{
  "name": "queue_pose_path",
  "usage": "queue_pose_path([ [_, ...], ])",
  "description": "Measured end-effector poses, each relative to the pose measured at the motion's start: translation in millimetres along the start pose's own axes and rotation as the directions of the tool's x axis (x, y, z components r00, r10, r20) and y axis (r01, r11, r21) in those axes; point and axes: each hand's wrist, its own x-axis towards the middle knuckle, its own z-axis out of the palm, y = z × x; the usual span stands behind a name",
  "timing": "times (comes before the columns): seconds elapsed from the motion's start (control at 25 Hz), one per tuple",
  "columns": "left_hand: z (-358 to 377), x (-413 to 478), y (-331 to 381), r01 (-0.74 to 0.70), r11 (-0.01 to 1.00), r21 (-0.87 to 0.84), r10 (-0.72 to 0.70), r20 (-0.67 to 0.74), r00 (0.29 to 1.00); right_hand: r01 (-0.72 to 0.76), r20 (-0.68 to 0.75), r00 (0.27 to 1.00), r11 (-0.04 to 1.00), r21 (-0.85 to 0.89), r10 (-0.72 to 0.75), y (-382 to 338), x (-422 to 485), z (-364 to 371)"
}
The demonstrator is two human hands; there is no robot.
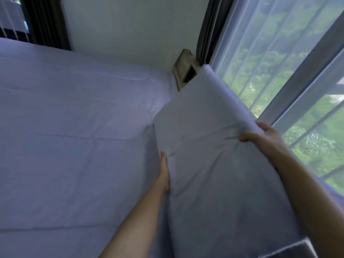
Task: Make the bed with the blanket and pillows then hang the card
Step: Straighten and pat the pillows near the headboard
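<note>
A pale lavender pillow [201, 116] is held up on edge over the right side of the bed [70, 127], its far corner near the wall. My left hand [164, 174] grips its left edge, fingers tucked behind the fabric. My right hand [264, 135] pinches its right edge, thumb on the front face. The bed is covered by a smooth lavender sheet or blanket with fold creases. No card is in view.
A large window [279, 71] with a sheer curtain runs along the right. A dark curtain [212, 28] hangs in the corner. A tan fixture [184, 71] sits on the white wall behind the pillow. A grey surface [290, 250] shows at bottom right.
</note>
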Motion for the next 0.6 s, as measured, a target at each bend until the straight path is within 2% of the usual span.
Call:
queue_pose_path([
  [0.08, -13.8, 30.8, -50.4, 0.066, 0.963, 0.263, -0.037, -0.115, 0.993, -0.074, 0.029, 0.997, 0.996, -0.045, 0.075, 46.7, -1.9, 14.5],
  [0.12, -14.1, 32.5, -63.9, 0.063, 0.923, 0.379, -0.004, -0.154, 0.988, -0.104, 0.024, 0.994, 0.991, -0.079, 0.106, 59.6, 0.5, 16.3],
  [0.2, -2.6, 8.8, -63.2, 0.015, 0.871, 0.491, 0.074, -0.162, 0.984, -0.157, 0.014, 0.987, 0.979, -0.128, 0.160, 67.3, 15.5, 10.8],
  [0.32, 0.9, -15.8, -66.3, 0.017, 0.847, 0.531, 0.119, -0.220, 0.968, -0.141, 0.099, 0.982, 0.973, -0.180, 0.160, 66.0, 28.2, 3.5],
  [0.48, -12.9, -40.5, -97.6, 0.071, 0.827, 0.557, 0.106, -0.279, 0.955, -0.056, 0.225, 0.970, 0.982, -0.178, 0.096, 92.6, 24.4, 6.3],
  [0.6, -14.8, -55.0, -109.4, 0.144, 0.829, 0.540, 0.037, -0.310, 0.950, -0.127, 0.367, 0.912, 0.976, -0.174, 0.184, 78.7, 8.7, -18.7],
])
